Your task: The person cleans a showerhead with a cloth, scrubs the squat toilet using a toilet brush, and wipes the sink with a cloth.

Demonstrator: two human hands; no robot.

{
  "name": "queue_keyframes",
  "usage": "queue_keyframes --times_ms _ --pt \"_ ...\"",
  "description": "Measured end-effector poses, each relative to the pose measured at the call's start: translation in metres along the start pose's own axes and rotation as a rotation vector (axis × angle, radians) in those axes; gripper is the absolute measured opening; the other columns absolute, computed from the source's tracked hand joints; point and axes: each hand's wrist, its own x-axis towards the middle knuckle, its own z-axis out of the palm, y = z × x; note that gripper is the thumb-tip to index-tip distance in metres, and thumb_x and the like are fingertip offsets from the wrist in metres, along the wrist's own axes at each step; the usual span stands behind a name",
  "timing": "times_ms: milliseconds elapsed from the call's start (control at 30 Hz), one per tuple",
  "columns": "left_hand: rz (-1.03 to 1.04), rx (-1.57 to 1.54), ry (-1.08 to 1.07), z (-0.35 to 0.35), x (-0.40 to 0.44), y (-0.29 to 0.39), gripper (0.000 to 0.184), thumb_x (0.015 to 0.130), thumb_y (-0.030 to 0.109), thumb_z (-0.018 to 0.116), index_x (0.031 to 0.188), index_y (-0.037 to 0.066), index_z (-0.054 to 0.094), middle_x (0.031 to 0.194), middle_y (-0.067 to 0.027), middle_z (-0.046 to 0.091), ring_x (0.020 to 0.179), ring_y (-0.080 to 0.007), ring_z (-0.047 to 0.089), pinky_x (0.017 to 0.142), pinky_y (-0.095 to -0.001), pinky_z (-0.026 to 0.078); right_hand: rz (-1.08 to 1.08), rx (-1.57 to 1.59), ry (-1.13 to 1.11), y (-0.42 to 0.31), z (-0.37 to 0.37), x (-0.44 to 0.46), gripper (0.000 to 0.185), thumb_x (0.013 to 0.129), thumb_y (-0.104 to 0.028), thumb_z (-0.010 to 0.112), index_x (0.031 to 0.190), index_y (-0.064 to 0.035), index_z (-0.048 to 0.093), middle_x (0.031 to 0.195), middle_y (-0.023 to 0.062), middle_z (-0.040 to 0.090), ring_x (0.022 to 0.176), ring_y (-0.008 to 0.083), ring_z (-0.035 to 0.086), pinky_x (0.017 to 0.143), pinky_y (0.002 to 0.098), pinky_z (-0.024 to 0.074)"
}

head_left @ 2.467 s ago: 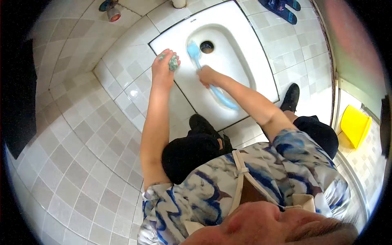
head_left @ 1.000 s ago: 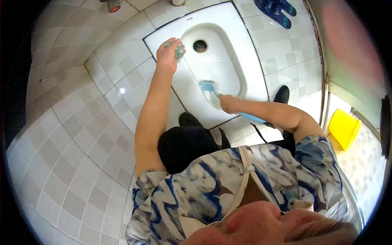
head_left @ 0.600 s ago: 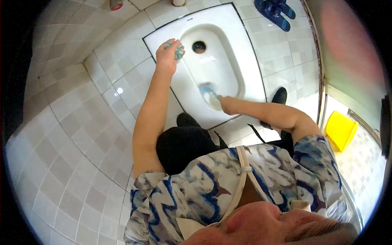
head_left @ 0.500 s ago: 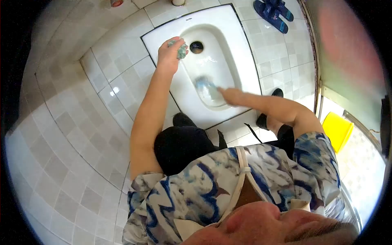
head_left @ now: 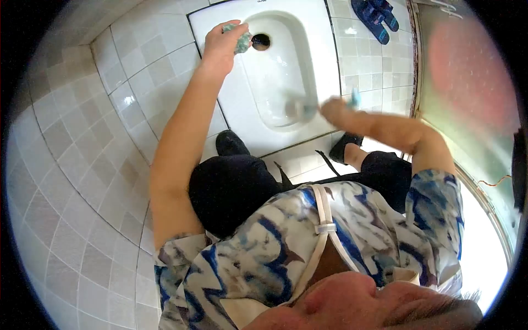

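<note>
A white squat toilet [head_left: 235,104] is set in the tiled floor, with a dark drain hole [head_left: 260,42] near its far end. My left hand [head_left: 220,47] is wrapped round a greenish scouring pad [head_left: 242,43], over the toilet's left rim beside the drain. My right hand [head_left: 333,111] is closed on a light blue brush [head_left: 355,99] at the toilet's right rim. The handle's end sticks out to the right of the hand. The brush head [head_left: 302,110], smeared by motion, is over the lower right of the basin.
Blue slippers [head_left: 375,19] lie on the floor at the upper right. A tiled wall [head_left: 71,181] rises on the left. At the right are a door frame [head_left: 416,60] and a pale green panel [head_left: 467,121]. My black shoes [head_left: 231,144] are at the toilet's near end.
My right hand has moved right with the brush, whose head has gone from the basin's middle to its lower right. My left hand keeps the pad. The view has shifted; the yellow container is out of sight.
</note>
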Motion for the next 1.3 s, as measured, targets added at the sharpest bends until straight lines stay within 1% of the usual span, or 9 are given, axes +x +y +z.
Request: queue_keyframes --times_ms 200,333,433,500,733,800,1033,1100,1300 --pt "0.002 0.041 -0.046 0.002 0.008 -0.005 0.042 0.075 0.009 0.069 0.109 -0.006 0.051 0.092 -0.0151 0.059 0.073 -0.0214 0.063 0.064 -0.0297 0.054 0.110 0.141 -0.154 0.000 -0.035 -0.018 0.065 0.084 -0.008 0.050 0.142 -0.0141 0.022 0.078 0.0098 0.064 0.069 0.0237 0.065 0.052 0.0351 0.0506" --pt "-0.031 0.073 -0.080 0.009 0.006 -0.010 0.042 0.075 0.009 0.069 0.110 -0.006 0.051 0.092 -0.0155 0.059 0.074 -0.0213 0.063 0.066 -0.0291 0.055 0.495 -0.185 0.384 0.070 -0.055 0.029 0.072 0.076 -0.009 0.057 0.141 -0.0176 0.027 0.070 0.0040 0.059 0.057 0.0184 0.058 0.044 0.0330 0.0441" --pt "-0.042 0.090 -0.068 0.007 0.007 -0.004 0.042 0.076 0.010 0.069 0.110 -0.006 0.050 0.093 -0.0152 0.059 0.074 -0.0215 0.063 0.066 -0.0293 0.055 0.302 -0.107 0.740 0.058 -0.006 0.039 0.074 0.073 -0.007 0.057 0.141 -0.0157 0.028 0.065 0.0017 0.055 0.053 0.0176 0.055 0.042 0.0343 0.0414" --pt "-0.046 0.112 -0.070 0.006 0.009 -0.005 0.042 0.076 0.010 0.069 0.109 -0.006 0.050 0.093 -0.0150 0.059 0.073 -0.0217 0.063 0.066 -0.0296 0.055 0.130 0.046 -0.124 0.002 -0.019 -0.005 0.064 0.077 -0.010 0.059 0.136 -0.0098 0.034 0.084 0.0152 0.065 0.080 0.0312 0.064 0.061 0.0479 0.0507" --pt "-0.044 0.082 -0.042 0.007 0.003 -0.007 0.040 0.075 0.007 0.070 0.108 -0.006 0.051 0.093 -0.0156 0.058 0.075 -0.0227 0.062 0.064 -0.0310 0.055 -0.293 0.718 -0.151 -0.036 -0.051 0.011 0.060 0.079 0.001 0.044 0.136 -0.0071 0.031 0.073 0.0151 0.059 0.054 0.0238 0.057 0.043 0.0371 0.0433" --pt "-0.037 0.069 -0.060 0.008 0.005 -0.004 0.041 0.075 0.008 0.070 0.108 -0.007 0.051 0.093 -0.0157 0.058 0.076 -0.0226 0.062 0.064 -0.0310 0.055 -0.099 0.891 -0.529 -0.037 -0.089 0.033 0.056 0.077 0.002 0.042 0.133 -0.0066 0.035 0.070 0.0130 0.056 0.049 0.0231 0.053 0.039 0.0358 0.0393" --pt "-0.027 0.072 -0.094 0.013 0.002 -0.013 0.042 0.077 0.009 0.069 0.110 -0.007 0.050 0.095 -0.0160 0.057 0.079 -0.0227 0.062 0.066 -0.0303 0.055 -0.228 0.701 -0.254 -0.044 -0.044 0.028 0.053 0.082 0.002 0.044 0.133 -0.0090 0.036 0.079 0.0204 0.061 0.066 0.0315 0.061 0.057 0.0444 0.0498" --pt "-0.005 0.163 -0.112 0.011 0.005 -0.011 0.042 0.077 0.010 0.068 0.111 -0.007 0.050 0.096 -0.0153 0.058 0.079 -0.0216 0.062 0.068 -0.0297 0.056 -0.114 0.665 -0.114 -0.030 -0.054 -0.012 0.023 0.079 -0.004 0.049 0.099 0.0014 0.059 0.080 0.0171 0.065 0.084 0.0316 0.064 0.067 0.0444 0.0515" --pt "-0.021 0.139 -0.081 0.007 0.007 -0.014 0.041 0.077 0.010 0.068 0.111 -0.006 0.051 0.098 -0.0157 0.058 0.080 -0.0219 0.062 0.070 -0.0299 0.056 0.043 0.289 -0.067 0.016 -0.076 -0.057 0.033 0.081 -0.007 0.052 0.115 -0.0055 0.054 0.079 0.0146 0.064 0.074 0.0304 0.066 0.062 0.0392 0.0538"
